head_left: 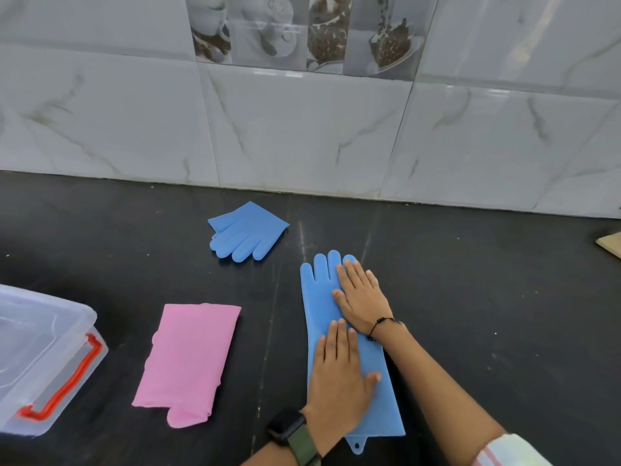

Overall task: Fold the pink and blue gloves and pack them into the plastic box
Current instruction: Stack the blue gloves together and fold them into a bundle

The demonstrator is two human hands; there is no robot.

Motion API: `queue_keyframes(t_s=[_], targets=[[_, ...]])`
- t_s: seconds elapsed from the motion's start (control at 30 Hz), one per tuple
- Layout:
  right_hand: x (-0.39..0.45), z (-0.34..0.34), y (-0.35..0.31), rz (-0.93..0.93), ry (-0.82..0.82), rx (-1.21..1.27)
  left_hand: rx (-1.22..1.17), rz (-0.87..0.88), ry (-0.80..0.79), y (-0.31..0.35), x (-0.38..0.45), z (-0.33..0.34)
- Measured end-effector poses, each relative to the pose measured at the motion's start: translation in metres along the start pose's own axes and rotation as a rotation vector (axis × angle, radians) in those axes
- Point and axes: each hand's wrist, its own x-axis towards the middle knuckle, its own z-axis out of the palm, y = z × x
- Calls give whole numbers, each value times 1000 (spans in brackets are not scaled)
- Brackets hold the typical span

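A long blue glove (pixel 314 297) lies flat on the black counter, fingers pointing toward the wall. My left hand (pixel 339 375) presses flat on its cuff half and my right hand (pixel 361 294) presses flat on its palm part. Neither hand grips anything. A second blue glove (pixel 247 232), folded in half, rests farther back near the wall. The folded pink gloves (pixel 188 358) lie to the left of my hands. The clear plastic box (pixel 40 358) with a red handle stands at the left edge, with no lid on it.
The black counter (pixel 487 297) runs to a marble-tiled wall (pixel 302 129) at the back. A tan board corner (pixel 610 243) pokes in at the far right.
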Motion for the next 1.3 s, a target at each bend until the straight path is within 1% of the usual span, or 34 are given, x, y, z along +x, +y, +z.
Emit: queue_keyframes(t_s=[0.03, 0.1, 0.2, 0.23, 0.3, 0.37, 0.4, 0.47, 0.53, 0.6, 0.67, 0.73, 0.77, 0.83, 0.87, 0.9, 0.97, 1.0, 1.1, 1.2, 1.23, 1.3], targets=[[0, 1, 1, 2, 4, 11, -16, 19, 3, -2, -3, -2], [1, 2, 1, 2, 0, 21, -20, 52, 72, -1, -6, 0], [5, -5, -5, -23, 28, 41, -50, 47, 92, -2, -4, -1], [10, -10, -9, -52, 67, 41, -48, 30, 87, -4, -1, 0], [24, -22, -21, -148, 155, 59, -68, 20, 190, -11, 4, -5], [46, -34, -38, -270, 169, 76, -122, 51, 264, -23, 8, -15], [60, -37, -47, -338, 143, 54, -144, 32, 324, -29, 12, -19], [87, -39, -65, -459, 78, -42, -134, -21, 356, -47, 25, -33], [112, -40, -80, -540, 60, -140, -104, -74, 366, -68, 37, -45], [133, -42, -90, -573, 44, -202, -124, -149, 331, -91, 49, -58], [151, -43, -95, -616, 10, -278, -211, -264, 328, -112, 61, -70], [163, -42, -99, -660, -10, -320, -365, -393, 288, -128, 72, -83], [166, -40, -101, -660, -7, -286, -493, -461, 252, -134, 76, -86], [170, -39, -106, -596, 37, -133, -829, -605, 128, -140, 81, -92], [170, -41, -108, -545, 62, -46, -995, -656, 98, -142, 83, -91], [169, -43, -108, -496, 90, 43, -1113, -678, 97, -143, 85, -89], [163, -49, -109, -429, 160, 219, -1228, -690, 178, -143, 91, -86], [158, -52, -108, -409, 192, 310, -1234, -687, 235, -143, 95, -86], [137, -63, -106, -359, 237, 600, -1321, -586, 387, -139, 108, -92], [112, -73, -103, -348, 217, 843, -1540, -463, 498, -131, 118, -99], [103, -74, -103, -357, 193, 902, -1598, -449, 530, -128, 120, -101], [88, -73, -101, -356, 128, 986, -1639, -500, 587, -124, 125, -99]])
